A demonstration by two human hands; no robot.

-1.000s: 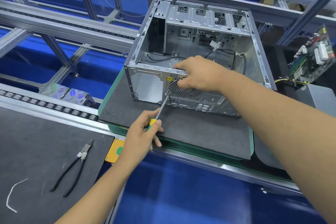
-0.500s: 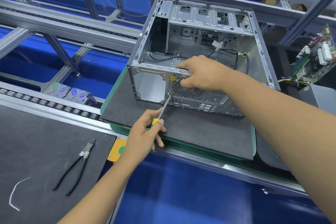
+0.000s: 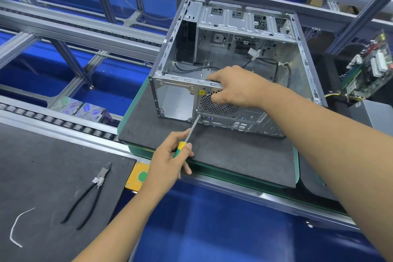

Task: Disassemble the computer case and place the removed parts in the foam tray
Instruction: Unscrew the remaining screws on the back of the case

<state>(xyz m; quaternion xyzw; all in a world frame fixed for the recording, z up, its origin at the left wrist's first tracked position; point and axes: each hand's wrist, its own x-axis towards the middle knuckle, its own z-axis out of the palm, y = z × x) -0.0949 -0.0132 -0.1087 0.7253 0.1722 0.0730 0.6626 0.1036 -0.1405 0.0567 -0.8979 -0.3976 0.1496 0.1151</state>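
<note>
Conveyor-line bench, dark foam pad (image 3: 223, 155) under open computer case (image 3: 231, 66). Left hand (image 3: 170, 161) grips yellow-green screwdriver (image 3: 187, 138), tip at rear-panel screw up-right of the grip. Right hand (image 3: 238, 87) clenched over case's top rear rail, above fan grille (image 3: 217, 106). Cutters (image 3: 89, 193) well left.

An open computer case (image 3: 234, 66) sits on a foam mat (image 3: 223, 155) at centre. At 8 o'clock, cutting pliers (image 3: 89, 195) and a cable tie (image 3: 18, 227) lie on another mat (image 3: 42, 155). At 3 o'clock, a circuit board (image 3: 370, 68) stands tilted.
</note>
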